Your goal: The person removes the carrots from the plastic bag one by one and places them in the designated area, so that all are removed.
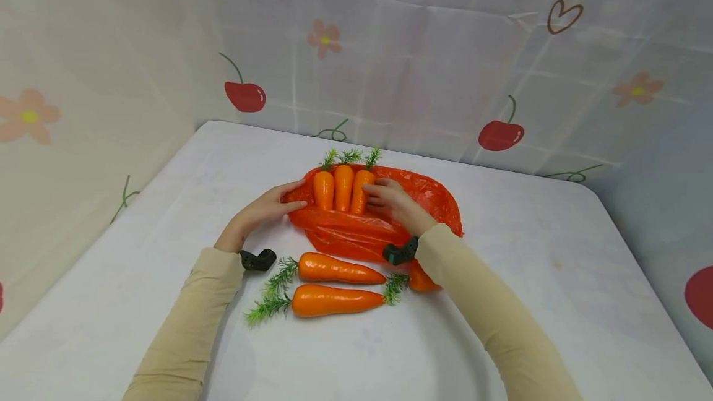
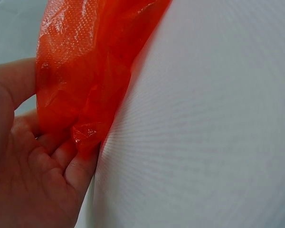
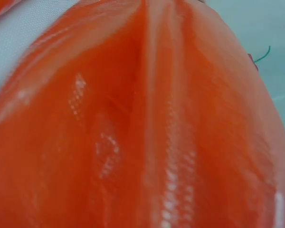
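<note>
An orange-red plastic bag point(image 1: 340, 228) lies spread on the table. Three orange carrots, one of them this carrot point(image 1: 343, 187), sit side by side in its mouth, green tops pointing away. At the bag's left edge, my left hand point(image 1: 267, 206) holds the plastic, which hangs between thumb and fingers in the left wrist view; some fingertips are hidden behind it. My right hand point(image 1: 395, 200) touches the right side of the rightmost carrot point(image 1: 361, 192) with relaxed fingers. Orange plastic point(image 3: 123, 123) fills most of the right wrist view, hiding that hand.
In front of the bag, two more carrots point(image 1: 337, 268) point(image 1: 337, 300) lie crosswise, leafy tops to the left. Another carrot point(image 1: 422, 278) is partly covered by the right sleeve point(image 1: 479, 296). A printed curtain point(image 1: 390, 67) hangs behind the white table point(image 1: 529, 215).
</note>
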The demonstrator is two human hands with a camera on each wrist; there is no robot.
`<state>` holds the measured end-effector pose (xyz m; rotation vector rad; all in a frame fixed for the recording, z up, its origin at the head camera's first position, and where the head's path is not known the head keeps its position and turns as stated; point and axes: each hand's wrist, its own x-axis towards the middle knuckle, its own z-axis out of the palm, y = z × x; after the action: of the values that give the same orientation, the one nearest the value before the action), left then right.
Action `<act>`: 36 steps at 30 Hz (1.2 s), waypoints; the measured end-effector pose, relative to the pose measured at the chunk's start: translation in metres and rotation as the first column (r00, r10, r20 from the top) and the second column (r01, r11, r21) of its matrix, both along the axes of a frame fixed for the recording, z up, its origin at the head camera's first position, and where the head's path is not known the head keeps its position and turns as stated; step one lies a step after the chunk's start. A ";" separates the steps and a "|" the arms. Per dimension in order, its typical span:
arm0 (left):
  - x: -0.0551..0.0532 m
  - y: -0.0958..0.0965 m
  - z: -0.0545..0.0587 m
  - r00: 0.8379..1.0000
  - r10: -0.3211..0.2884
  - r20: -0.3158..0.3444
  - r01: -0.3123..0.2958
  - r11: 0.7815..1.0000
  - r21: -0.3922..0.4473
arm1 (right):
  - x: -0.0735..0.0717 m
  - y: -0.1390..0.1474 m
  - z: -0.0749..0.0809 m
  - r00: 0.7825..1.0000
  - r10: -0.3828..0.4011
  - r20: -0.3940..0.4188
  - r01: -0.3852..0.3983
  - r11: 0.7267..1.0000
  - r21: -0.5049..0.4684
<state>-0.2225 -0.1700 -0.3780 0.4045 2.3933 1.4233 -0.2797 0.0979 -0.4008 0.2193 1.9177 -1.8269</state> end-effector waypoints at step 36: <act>-0.011 -0.006 -0.021 1.000 0.015 0.012 -0.015 1.000 0.026 | 0.012 -0.005 0.033 0.980 -0.107 -0.170 0.068 0.973 -0.220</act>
<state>-0.2337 -0.1758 -0.3991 0.3844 2.3757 1.4612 -0.2679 0.0931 -0.3683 0.0684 1.8349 -2.1611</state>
